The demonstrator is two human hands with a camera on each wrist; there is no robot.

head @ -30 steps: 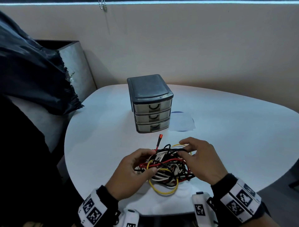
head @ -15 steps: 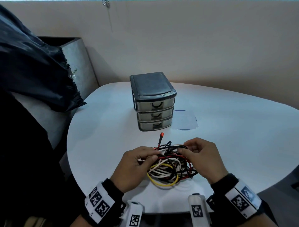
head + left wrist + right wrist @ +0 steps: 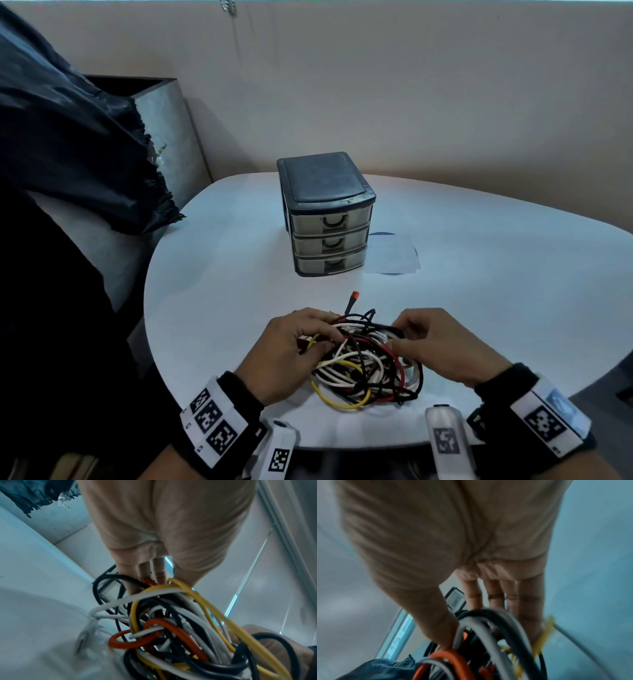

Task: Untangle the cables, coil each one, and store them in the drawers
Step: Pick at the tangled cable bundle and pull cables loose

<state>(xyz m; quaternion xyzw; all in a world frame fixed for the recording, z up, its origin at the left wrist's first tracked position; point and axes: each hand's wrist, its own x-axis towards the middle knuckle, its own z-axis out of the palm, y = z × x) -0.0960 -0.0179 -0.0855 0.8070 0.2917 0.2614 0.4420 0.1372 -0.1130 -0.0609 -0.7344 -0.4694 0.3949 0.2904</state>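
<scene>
Both hands buried in the mess: left hand [image 3: 281, 356] with fingers curled into the near-left side of the tangled bundle of black, white, red and yellow cables [image 3: 366, 366], right hand [image 3: 442, 346] pinching strands at the far-right edge. Probably anchoring one side while teasing a strand loose from the other. Bundle sitting on the round white table [image 3: 212, 308], near the front edge, well short of the small grey three-drawer plastic organizer [image 3: 327, 219] with all three drawers closed, so nothing stored yet by the looks of it.

Head view gives the layout plus a red-tipped plug [image 3: 354, 295] poking up toward the drawers. Left wrist view gets right inside: an orange-red loop [image 3: 154, 632] knotted around white strands, invisible from above. Right wrist view too blurry for exact finger contact, can't tell which strand.
</scene>
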